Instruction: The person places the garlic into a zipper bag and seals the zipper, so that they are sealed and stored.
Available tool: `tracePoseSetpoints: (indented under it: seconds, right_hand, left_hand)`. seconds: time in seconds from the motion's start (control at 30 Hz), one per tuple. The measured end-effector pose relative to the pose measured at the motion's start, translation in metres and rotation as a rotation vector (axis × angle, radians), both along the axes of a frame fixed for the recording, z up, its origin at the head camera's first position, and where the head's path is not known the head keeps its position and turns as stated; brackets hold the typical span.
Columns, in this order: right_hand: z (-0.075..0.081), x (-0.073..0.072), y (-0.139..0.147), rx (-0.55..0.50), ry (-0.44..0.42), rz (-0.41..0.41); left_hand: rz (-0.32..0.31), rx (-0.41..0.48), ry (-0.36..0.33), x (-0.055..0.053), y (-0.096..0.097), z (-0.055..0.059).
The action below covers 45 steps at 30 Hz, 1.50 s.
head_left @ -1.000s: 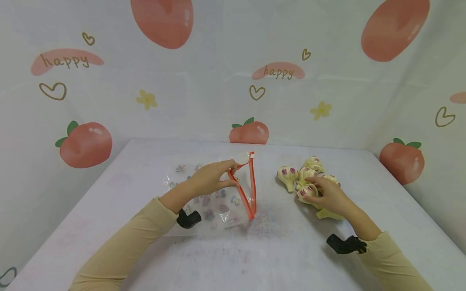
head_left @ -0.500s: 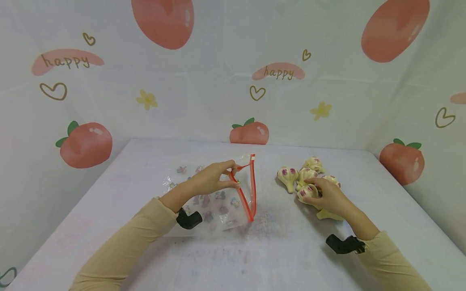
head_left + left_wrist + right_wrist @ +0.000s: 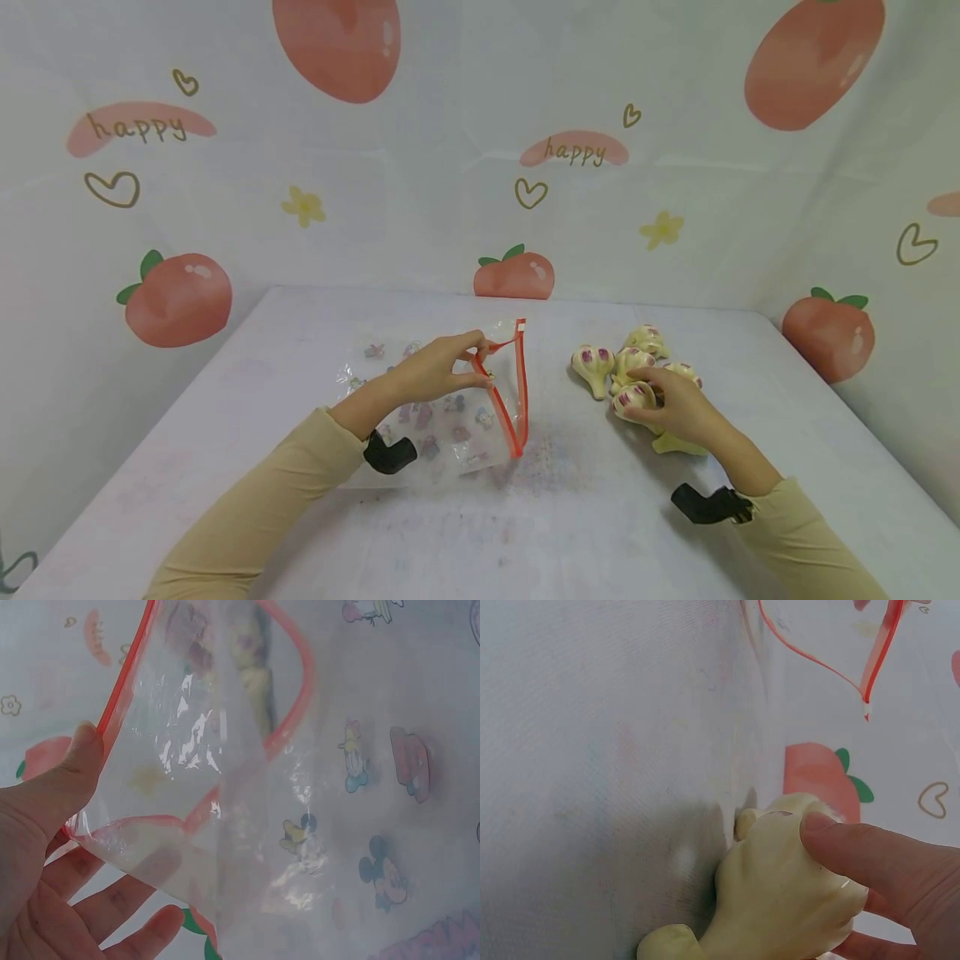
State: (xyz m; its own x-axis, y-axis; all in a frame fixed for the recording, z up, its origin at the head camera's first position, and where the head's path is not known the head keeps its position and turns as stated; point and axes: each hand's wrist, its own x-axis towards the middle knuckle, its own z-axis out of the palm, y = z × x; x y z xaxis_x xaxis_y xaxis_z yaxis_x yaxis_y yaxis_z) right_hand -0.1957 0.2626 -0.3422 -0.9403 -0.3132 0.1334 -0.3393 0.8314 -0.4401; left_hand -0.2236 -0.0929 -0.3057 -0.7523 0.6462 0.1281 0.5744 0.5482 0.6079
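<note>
A clear zip bag (image 3: 442,433) printed with small cartoon figures lies on the table, its red-edged mouth spread apart. My left hand (image 3: 438,364) pinches one red edge of that mouth; in the left wrist view the thumb (image 3: 84,757) presses the plastic from the near side. On the right, my right hand (image 3: 686,406) grips a garlic bulb (image 3: 630,402), pale with purple marks, at the front of a small heap. In the right wrist view the thumb (image 3: 840,840) lies on the bulb's side, and the far fingers are mostly hidden behind it.
Several more garlic bulbs lie close around the right hand, one (image 3: 592,365) at the heap's left and one (image 3: 647,338) at its back. A pale stem end (image 3: 678,443) sticks out below the hand. The white table (image 3: 450,542) meets a fruit-printed backdrop (image 3: 420,225).
Over the last second the bag's red mouth has shifted very slightly downward. Both hands stay nearly where they were, the right one still on the same garlic bulb.
</note>
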Motion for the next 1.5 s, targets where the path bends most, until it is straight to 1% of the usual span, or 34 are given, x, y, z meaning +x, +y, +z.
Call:
tracePoseSetpoints:
  seconds: [0.4,0.63,0.93,1.17,1.3,1.5]
  right_hand:
    - [0.011,0.001,-0.001,-0.034,-0.006,0.019]
    - [0.019,0.002,-0.005,-0.061,0.040,0.056]
    - [0.025,0.003,-0.009,-0.089,0.056,0.059]
    - [0.028,0.003,-0.012,-0.085,0.102,0.074]
    - [0.030,0.003,-0.016,-0.101,0.108,0.083]
    - [0.033,0.004,-0.022,-0.137,0.095,0.100]
  left_hand:
    - [0.007,-0.005,0.003,0.000,0.001,0.000]
    - [0.012,-0.001,0.003,0.000,0.001,0.000]
    - [0.007,0.002,0.005,-0.001,0.001,-0.001]
    - [0.003,0.003,0.007,-0.001,0.001,0.000]
    - [0.002,0.007,0.007,0.000,0.001,0.000]
    - [-0.003,0.018,0.012,0.001,0.002,0.001]
